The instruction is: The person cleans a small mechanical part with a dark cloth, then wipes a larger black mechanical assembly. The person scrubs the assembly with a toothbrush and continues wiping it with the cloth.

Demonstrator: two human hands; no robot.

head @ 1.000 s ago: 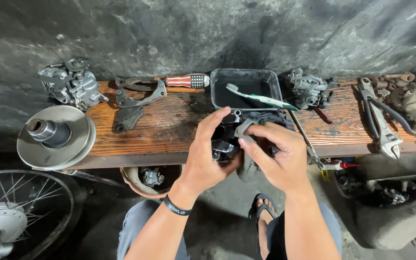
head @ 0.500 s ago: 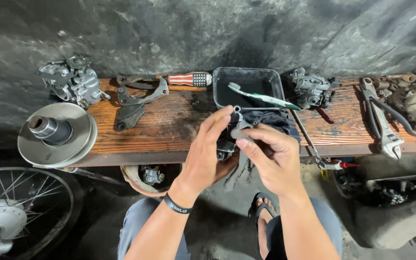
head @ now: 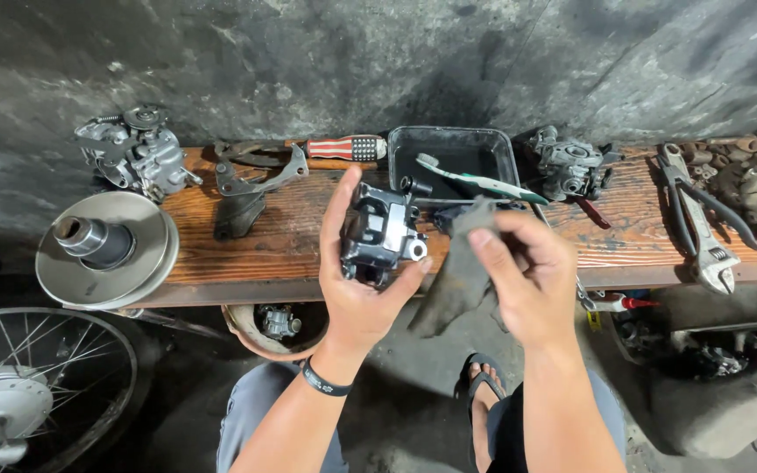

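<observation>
Two hands: both are raised in front of a wooden bench [head: 291,236], close together.
Left hand [head: 357,289]: clasps a dark metal engine part [head: 381,232], thumb up along its left side, fingers wrapped under and round its right side.
Engine part: sits upright in the left palm, shiny dark face toward the camera, a short round stub at its top.
Right hand [head: 527,280]: pinches a grey rag [head: 459,276] between thumb and fingers; the rag hangs down from that pinch.
Rag to part: just beside the part's right edge; whether cloth and metal touch cannot be told.
Behind the grip: a black tray [head: 453,158] on the bench, with a green-and-white toothbrush [head: 475,181] laid across it.
Left of the grip: a striped-handled screwdriver [head: 343,147], flat metal brackets [head: 247,188], a carburettor [head: 137,153], and a round pulley [head: 102,247] at the bench end.
Right of the grip: another carburettor [head: 567,166], pliers [head: 672,188] and an adjustable wrench [head: 707,250].
Below the grip: the person's knees and a sandalled foot [head: 481,385] on the floor; a spoked wheel [head: 28,385] far left.
</observation>
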